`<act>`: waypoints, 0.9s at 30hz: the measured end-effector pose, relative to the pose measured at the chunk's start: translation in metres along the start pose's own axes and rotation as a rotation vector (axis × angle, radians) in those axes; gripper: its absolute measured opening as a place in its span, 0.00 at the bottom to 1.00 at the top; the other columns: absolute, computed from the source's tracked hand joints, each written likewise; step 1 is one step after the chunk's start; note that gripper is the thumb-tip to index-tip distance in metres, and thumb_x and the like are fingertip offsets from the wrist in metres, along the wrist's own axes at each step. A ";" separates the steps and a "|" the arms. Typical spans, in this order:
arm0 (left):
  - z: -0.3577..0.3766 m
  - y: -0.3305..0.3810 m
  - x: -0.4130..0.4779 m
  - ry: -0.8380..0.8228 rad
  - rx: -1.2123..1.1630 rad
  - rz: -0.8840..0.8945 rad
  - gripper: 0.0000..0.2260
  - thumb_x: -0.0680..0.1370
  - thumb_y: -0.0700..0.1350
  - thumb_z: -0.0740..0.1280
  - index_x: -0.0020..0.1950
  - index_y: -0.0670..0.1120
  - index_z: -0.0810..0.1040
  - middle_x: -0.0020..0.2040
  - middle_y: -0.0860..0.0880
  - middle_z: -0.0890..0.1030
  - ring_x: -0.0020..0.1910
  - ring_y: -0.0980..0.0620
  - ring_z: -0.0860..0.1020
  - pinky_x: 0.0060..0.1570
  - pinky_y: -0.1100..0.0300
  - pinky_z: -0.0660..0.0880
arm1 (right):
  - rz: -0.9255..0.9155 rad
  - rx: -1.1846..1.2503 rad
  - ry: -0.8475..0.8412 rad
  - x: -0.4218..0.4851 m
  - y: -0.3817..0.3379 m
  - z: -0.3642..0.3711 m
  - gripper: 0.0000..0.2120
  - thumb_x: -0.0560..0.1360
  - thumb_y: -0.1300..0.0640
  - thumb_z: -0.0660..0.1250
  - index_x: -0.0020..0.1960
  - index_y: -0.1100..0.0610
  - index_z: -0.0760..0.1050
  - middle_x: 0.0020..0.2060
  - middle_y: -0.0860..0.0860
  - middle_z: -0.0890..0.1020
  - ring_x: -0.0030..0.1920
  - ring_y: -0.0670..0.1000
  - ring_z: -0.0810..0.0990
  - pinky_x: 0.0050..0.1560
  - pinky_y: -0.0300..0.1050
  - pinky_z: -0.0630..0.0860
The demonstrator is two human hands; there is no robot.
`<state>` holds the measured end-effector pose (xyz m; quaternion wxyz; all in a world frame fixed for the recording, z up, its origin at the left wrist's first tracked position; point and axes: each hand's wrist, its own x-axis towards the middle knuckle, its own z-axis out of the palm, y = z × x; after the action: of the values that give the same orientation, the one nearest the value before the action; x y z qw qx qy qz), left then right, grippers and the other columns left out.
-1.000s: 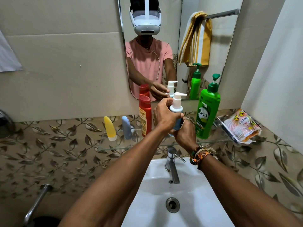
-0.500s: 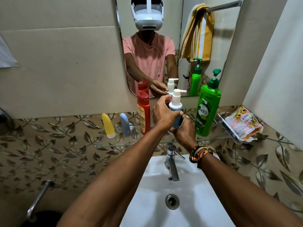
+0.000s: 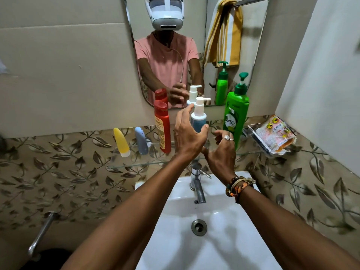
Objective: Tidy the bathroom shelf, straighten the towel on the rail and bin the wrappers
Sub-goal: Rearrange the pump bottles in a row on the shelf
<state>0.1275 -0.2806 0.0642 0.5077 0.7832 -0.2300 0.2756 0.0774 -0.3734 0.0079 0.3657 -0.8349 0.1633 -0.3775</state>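
A small white-and-blue pump bottle [image 3: 199,117] stands upright on the glass shelf [image 3: 136,162]. My left hand [image 3: 188,133] hovers just in front of it with fingers spread, holding nothing. My right hand [image 3: 222,151] is lower and to the right, fingers loose, also empty. On the shelf stand a red bottle [image 3: 162,127], a yellow tube [image 3: 121,142], a grey-blue tube [image 3: 141,141] and a green pump bottle [image 3: 235,114]. Crumpled wrappers [image 3: 272,135] lie at the shelf's right end. A yellow striped towel [image 3: 224,34] shows bunched on its rail in the mirror.
A white sink [image 3: 210,230] with a steel tap [image 3: 197,184] sits directly under the shelf. The mirror [image 3: 194,45] hangs above. A white wall closes in on the right. A metal pipe [image 3: 41,230] and a dark round object are at lower left.
Both hands were gripping the small pump bottle; they have let go and drawn slightly back with fingers spread. The bottle now stands alone on the shelf.
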 end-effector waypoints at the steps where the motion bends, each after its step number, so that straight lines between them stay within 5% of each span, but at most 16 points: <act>1: 0.000 0.002 -0.002 0.030 -0.002 0.049 0.27 0.71 0.42 0.74 0.68 0.41 0.73 0.61 0.43 0.77 0.59 0.48 0.75 0.60 0.60 0.73 | -0.013 0.011 0.025 -0.004 0.001 -0.005 0.27 0.66 0.49 0.79 0.58 0.54 0.71 0.52 0.51 0.76 0.52 0.52 0.76 0.51 0.51 0.78; 6: 0.001 0.013 -0.011 0.036 -0.086 0.168 0.15 0.73 0.37 0.72 0.59 0.42 0.78 0.49 0.46 0.80 0.48 0.51 0.78 0.50 0.58 0.77 | 0.075 0.019 0.175 -0.013 0.003 -0.028 0.14 0.73 0.47 0.72 0.52 0.52 0.71 0.44 0.48 0.76 0.44 0.50 0.76 0.46 0.52 0.77; 12: 0.021 0.017 -0.029 -0.137 -0.238 -0.006 0.13 0.75 0.41 0.70 0.60 0.45 0.79 0.50 0.47 0.83 0.48 0.50 0.81 0.50 0.51 0.81 | 0.250 0.070 0.323 0.007 0.010 -0.056 0.20 0.72 0.51 0.74 0.60 0.56 0.74 0.51 0.52 0.81 0.50 0.52 0.81 0.51 0.47 0.78; 19: 0.052 0.016 -0.052 -0.290 -0.194 -0.169 0.23 0.74 0.38 0.71 0.69 0.44 0.74 0.60 0.45 0.78 0.57 0.48 0.79 0.57 0.49 0.80 | 0.253 0.090 0.071 0.035 0.029 -0.067 0.36 0.68 0.47 0.78 0.71 0.53 0.68 0.61 0.52 0.81 0.58 0.49 0.80 0.58 0.50 0.79; 27: 0.087 0.016 -0.045 -0.329 -0.051 -0.322 0.24 0.74 0.39 0.70 0.70 0.44 0.71 0.63 0.44 0.79 0.63 0.45 0.76 0.62 0.48 0.76 | 0.129 0.093 -0.176 0.056 0.046 -0.059 0.19 0.71 0.55 0.76 0.60 0.56 0.79 0.47 0.47 0.84 0.42 0.39 0.82 0.38 0.26 0.75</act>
<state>0.1007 -0.3637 0.0157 0.5205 0.8310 -0.1885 0.0536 0.0702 -0.4643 0.0299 0.4406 -0.8346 0.1662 -0.2858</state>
